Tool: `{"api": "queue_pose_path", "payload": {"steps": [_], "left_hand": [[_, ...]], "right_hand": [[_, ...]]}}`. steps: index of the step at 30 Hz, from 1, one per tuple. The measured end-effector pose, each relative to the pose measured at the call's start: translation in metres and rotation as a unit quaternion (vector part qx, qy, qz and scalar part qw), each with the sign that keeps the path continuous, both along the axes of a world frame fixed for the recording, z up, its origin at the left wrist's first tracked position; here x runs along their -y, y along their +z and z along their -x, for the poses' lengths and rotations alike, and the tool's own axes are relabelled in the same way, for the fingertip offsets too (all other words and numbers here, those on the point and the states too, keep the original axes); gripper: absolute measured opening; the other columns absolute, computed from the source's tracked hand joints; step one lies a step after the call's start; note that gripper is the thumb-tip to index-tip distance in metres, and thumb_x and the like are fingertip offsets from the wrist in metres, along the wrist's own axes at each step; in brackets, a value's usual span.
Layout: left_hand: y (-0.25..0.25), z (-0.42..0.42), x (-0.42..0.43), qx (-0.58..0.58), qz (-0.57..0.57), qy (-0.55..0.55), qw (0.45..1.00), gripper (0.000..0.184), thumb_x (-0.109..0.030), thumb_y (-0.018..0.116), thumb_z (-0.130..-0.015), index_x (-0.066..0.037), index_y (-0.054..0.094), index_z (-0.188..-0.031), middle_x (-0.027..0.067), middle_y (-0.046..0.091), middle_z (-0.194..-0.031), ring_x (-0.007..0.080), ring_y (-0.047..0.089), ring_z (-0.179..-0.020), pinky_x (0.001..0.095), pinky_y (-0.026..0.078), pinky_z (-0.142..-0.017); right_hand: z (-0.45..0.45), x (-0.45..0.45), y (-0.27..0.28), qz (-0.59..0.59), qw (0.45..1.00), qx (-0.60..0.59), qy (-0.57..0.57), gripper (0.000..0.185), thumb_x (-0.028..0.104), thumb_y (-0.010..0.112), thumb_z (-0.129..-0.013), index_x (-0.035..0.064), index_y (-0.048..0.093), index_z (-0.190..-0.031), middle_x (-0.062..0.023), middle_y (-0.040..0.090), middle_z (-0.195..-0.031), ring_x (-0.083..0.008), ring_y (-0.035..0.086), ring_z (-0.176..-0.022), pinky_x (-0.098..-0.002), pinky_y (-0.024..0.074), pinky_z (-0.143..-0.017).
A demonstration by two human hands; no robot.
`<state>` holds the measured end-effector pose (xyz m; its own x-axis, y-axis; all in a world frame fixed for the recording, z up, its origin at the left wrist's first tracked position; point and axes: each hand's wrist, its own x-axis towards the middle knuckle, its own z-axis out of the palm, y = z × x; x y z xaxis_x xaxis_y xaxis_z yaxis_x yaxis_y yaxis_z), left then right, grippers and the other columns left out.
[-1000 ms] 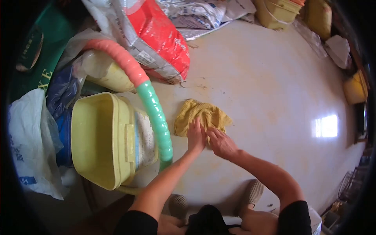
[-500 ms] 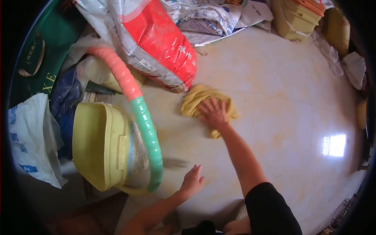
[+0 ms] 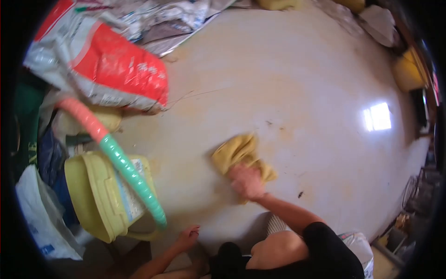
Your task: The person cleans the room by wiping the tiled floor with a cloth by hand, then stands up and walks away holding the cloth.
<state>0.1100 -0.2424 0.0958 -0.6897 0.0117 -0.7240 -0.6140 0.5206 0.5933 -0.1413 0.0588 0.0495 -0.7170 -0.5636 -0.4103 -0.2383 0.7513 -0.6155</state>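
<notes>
My right hand [image 3: 248, 180] presses on a crumpled yellow cloth [image 3: 238, 149] on the pale tiled floor. Its fingers are blurred and bent into the fabric, and most of the cloth spreads beyond them. Low in the view, my left hand [image 3: 187, 238] hangs with nothing in it, its fingers loosely bent and apart from the cloth. Closest to that hand are a pink and green ribbed hoop [image 3: 127, 168] and a pale yellow bucket [image 3: 95, 195] lying tipped behind it.
A red and white sack [image 3: 125, 69] leans at the upper left, with crumpled packaging bags [image 3: 172, 21] behind it. A white bag [image 3: 44, 218] stands far left. Small dark specks [image 3: 300, 194] dot the floor [image 3: 320, 93]. A yellow container [image 3: 409, 72] is at the right edge.
My right hand has drawn the cloth nearer to me, its fingers going from spread to bent. My left hand is lower and further left. The view has shifted to the right.
</notes>
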Motion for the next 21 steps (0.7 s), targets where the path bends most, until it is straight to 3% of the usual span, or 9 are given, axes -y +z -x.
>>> {"api": "queue_pose_path", "payload": {"steps": [2, 5, 7, 11, 16, 19, 21], "left_hand": [[-0.011, 0.021, -0.003, -0.018, 0.009, -0.026, 0.999, 0.034, -0.013, 0.058, -0.092, -0.002, 0.059, -0.123, 0.0188, 0.07, -0.106, 0.0231, 0.069, -0.095, 0.0342, 0.054, -0.086], [0.034, 0.085, -0.021, -0.025, 0.028, -0.075, 0.996, 0.032, -0.012, 0.058, -0.091, 0.0, 0.06, -0.121, 0.0178, 0.071, -0.101, 0.0224, 0.069, -0.091, 0.034, 0.054, -0.083], [0.034, 0.097, -0.022, -0.056, -0.001, -0.084, 0.995, 0.031, -0.012, 0.058, -0.091, 0.001, 0.061, -0.119, 0.0171, 0.071, -0.099, 0.0225, 0.069, -0.089, 0.0337, 0.054, -0.081], [0.042, 0.116, -0.026, -0.039, 0.045, -0.153, 0.986, 0.028, -0.011, 0.058, -0.091, 0.001, 0.062, -0.116, 0.0166, 0.071, -0.096, 0.0222, 0.069, -0.087, 0.0321, 0.053, -0.078], [0.048, 0.12, -0.03, -0.038, 0.07, -0.153, 0.985, 0.027, -0.012, 0.057, -0.092, 0.002, 0.063, -0.115, 0.0147, 0.07, -0.093, 0.0207, 0.069, -0.085, 0.0323, 0.053, -0.078], [0.036, 0.108, -0.011, 0.018, 0.006, -0.048, 0.999, 0.031, -0.015, 0.056, -0.094, -0.002, 0.06, -0.122, 0.0116, 0.066, -0.102, 0.0183, 0.066, -0.083, 0.0305, 0.052, -0.073], [0.045, 0.101, -0.004, 0.058, -0.025, 0.07, 0.996, 0.033, -0.017, 0.055, -0.096, -0.001, 0.057, -0.124, 0.0143, 0.065, -0.108, 0.0218, 0.067, -0.088, 0.0319, 0.053, -0.075]], "right_hand": [[-0.06, 0.01, -0.061, 0.101, 0.955, -0.228, 0.159, 0.046, 0.036, 0.053, -0.093, 0.022, 0.053, -0.137, -0.0046, 0.046, -0.146, -0.0292, 0.04, -0.136, -0.0534, 0.0307, -0.107], [-0.038, 0.003, -0.064, 0.128, 0.945, -0.267, 0.14, 0.044, 0.036, 0.05, -0.095, 0.0245, 0.053, -0.137, -0.002, 0.045, -0.147, -0.0277, 0.039, -0.136, -0.0512, 0.0302, -0.109], [-0.001, -0.021, -0.054, 0.047, 0.962, -0.264, 0.059, 0.046, 0.038, 0.049, -0.095, 0.0253, 0.05, -0.139, -0.0014, 0.044, -0.148, -0.0277, 0.036, -0.137, -0.0516, 0.0292, -0.11], [0.045, -0.116, -0.045, -0.068, 0.927, -0.332, -0.161, 0.046, 0.037, 0.051, -0.094, 0.0241, 0.05, -0.139, -0.0022, 0.043, -0.149, -0.028, 0.037, -0.137, -0.0502, 0.0281, -0.111], [0.0, -0.226, -0.026, -0.147, 0.893, -0.273, -0.325, 0.05, 0.031, 0.058, -0.092, 0.0226, 0.05, -0.14, -0.0047, 0.045, -0.148, -0.0304, 0.038, -0.137, -0.048, 0.0251, -0.114], [-0.078, -0.283, -0.033, -0.217, 0.848, -0.292, -0.386, 0.052, 0.028, 0.06, -0.089, 0.0215, 0.05, -0.14, -0.0052, 0.044, -0.148, -0.0298, 0.038, -0.137, -0.0471, 0.0246, -0.114], [-0.14, -0.308, -0.034, -0.268, 0.822, -0.272, -0.422, 0.055, 0.029, 0.06, -0.089, 0.021, 0.048, -0.142, -0.0056, 0.042, -0.15, -0.0298, 0.037, -0.138, -0.0478, 0.023, -0.115]]}}
